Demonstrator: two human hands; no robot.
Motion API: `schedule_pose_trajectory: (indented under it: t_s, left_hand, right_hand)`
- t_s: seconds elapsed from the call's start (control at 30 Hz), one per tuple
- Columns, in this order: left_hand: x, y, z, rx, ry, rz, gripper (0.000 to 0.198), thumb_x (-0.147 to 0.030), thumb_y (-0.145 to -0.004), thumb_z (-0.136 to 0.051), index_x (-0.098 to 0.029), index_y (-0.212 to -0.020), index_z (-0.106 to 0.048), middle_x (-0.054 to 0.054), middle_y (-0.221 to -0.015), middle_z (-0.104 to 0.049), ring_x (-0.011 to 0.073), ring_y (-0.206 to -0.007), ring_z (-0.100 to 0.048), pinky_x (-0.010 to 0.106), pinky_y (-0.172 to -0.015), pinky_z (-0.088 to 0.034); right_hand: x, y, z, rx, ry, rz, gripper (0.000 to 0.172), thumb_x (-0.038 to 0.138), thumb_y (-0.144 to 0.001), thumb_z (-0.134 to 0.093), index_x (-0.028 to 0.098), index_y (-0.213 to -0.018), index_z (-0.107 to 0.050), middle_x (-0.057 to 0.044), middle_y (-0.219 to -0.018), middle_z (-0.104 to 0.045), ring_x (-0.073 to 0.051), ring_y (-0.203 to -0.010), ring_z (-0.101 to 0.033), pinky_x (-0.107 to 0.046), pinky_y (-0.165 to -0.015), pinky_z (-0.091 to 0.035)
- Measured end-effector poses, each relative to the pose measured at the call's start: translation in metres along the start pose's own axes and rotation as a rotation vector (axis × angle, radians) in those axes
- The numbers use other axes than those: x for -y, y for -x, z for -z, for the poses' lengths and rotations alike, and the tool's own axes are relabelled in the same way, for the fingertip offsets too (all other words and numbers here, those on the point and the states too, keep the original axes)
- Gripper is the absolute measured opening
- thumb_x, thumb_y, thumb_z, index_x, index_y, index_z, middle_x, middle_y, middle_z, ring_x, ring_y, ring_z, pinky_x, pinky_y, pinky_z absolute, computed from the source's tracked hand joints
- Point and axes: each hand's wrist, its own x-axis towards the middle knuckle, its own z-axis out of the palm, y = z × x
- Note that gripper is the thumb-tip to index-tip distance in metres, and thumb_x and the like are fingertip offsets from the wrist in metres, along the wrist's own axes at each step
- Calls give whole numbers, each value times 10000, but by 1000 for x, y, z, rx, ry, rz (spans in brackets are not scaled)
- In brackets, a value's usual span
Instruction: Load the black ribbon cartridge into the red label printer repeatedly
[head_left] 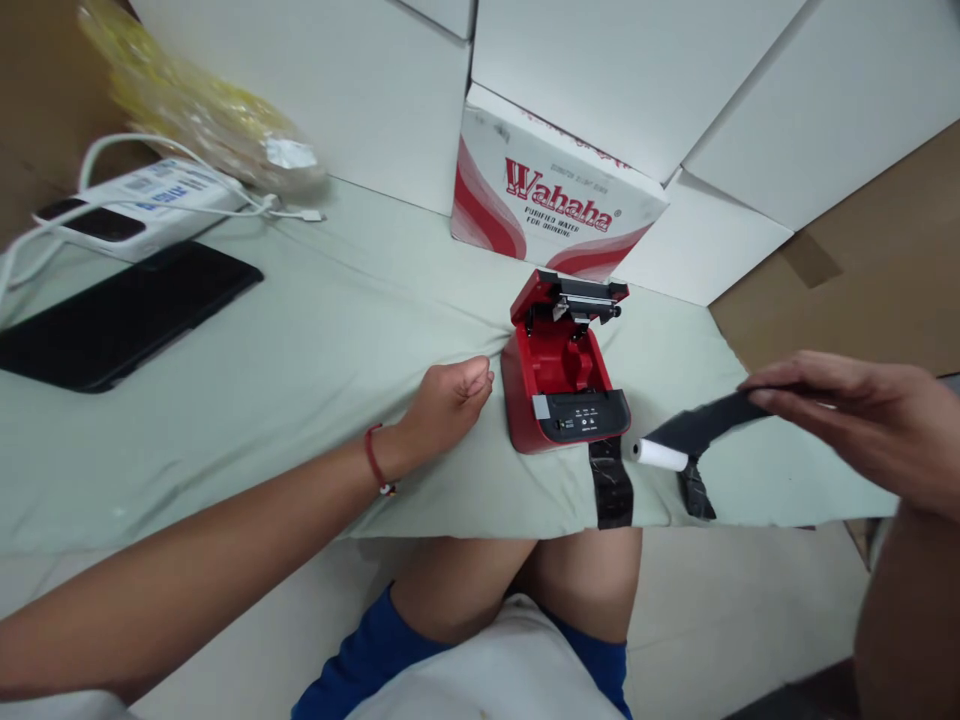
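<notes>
A small red label printer (517, 395) with a black front panel stands on the cloth, its lid (534, 296) raised and its inside showing red. Just left of it rests my left hand (454, 402), closed in a fist, apart from the printer, with nothing seen in it. My right hand (847, 410), at the right, pinches the end of a black ribbon (709, 420) between thumb and fingers. The ribbon runs down to a white roll core (661, 455), with a crumpled black end below. Another black strip (611, 485) lies below the printer's front, reaching the table edge.
Behind the printer a white and red Wahaha box (555, 190) leans against white boxes. On the left lie a black phone (127, 315), a white power strip (142, 205) with cables, and a clear and yellow plastic bag (217, 120). Pale green cloth (360, 290) covers the table.
</notes>
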Motion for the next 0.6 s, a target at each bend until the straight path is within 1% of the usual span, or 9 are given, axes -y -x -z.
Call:
schedule_pose_trajectory:
  t_s: [0.07,0.1,0.17,0.27,0.33,0.43,0.5,0.53,0.6]
  left_hand:
    - [-4,1,2,27,-6,43,238,-223,-938,-456,-225,-738,-327,-82,-576,-330,98,-530,-306,249,-561,-268]
    - [-6,1,3,41,-6,64,157,-224,-951,-449,-226,-806,-388,-90,-576,-368,102,-521,-340,247,-568,-289]
    - [-8,2,3,49,-2,80,53,-266,-999,-429,-223,-987,-457,-101,-583,-404,113,-515,-394,250,-587,-330]
    - [-4,2,2,13,11,36,211,-320,-1055,-359,-199,-1204,-449,-70,-686,-498,124,-574,-482,256,-625,-390]
    - [1,2,-1,-8,33,-9,259,-277,-1061,-312,-188,-1270,-437,-18,-834,-584,116,-600,-505,259,-637,-424]
    - [8,0,-3,-26,11,-102,261,-140,-1001,-329,-183,-1191,-504,31,-967,-603,106,-607,-492,268,-657,-457]
    - [9,-1,-2,-31,-25,-163,282,-39,-906,-353,-180,-1053,-549,44,-986,-591,121,-675,-522,272,-681,-467]
    - [8,-2,-1,-29,-41,-187,297,0,-850,-358,-179,-973,-560,50,-986,-589,133,-731,-546,272,-695,-469]
    - [7,-2,1,-16,-65,-219,285,38,-749,-367,-182,-798,-541,48,-932,-599,157,-819,-569,274,-722,-462]
  right_hand:
    - [-12,2,-7,187,42,-92,541,732,-903,-594,231,-885,-799,-45,-791,-769,-150,-656,-682,-319,-597,-504]
    - [-18,5,-11,215,82,-133,575,749,-916,-553,225,-923,-791,-56,-827,-769,-160,-678,-680,-329,-620,-509]
    - [-27,13,-19,143,172,-153,568,728,-942,-522,225,-968,-784,-63,-879,-760,-175,-717,-675,-342,-666,-514]
    - [-33,36,-38,104,182,-106,391,551,-997,-549,237,-993,-781,-64,-942,-758,-192,-808,-698,-341,-744,-535]
    - [-32,54,-55,176,115,-102,309,441,-1016,-545,241,-1002,-780,-72,-983,-761,-202,-868,-712,-339,-780,-551]
    - [-24,72,-74,456,-41,-90,270,402,-1016,-553,264,-1044,-784,-72,-1047,-773,-216,-956,-719,-339,-825,-568]
    - [-19,73,-79,572,-122,-140,287,436,-1017,-552,261,-1007,-780,-55,-993,-774,-204,-901,-717,-317,-785,-564]
    - [-16,71,-79,562,-137,-187,314,458,-1020,-544,249,-966,-771,-46,-933,-765,-191,-837,-706,-303,-743,-554]
    - [-14,61,-80,455,-125,-264,358,477,-1026,-523,225,-899,-744,-28,-816,-725,-166,-716,-663,-284,-665,-519]
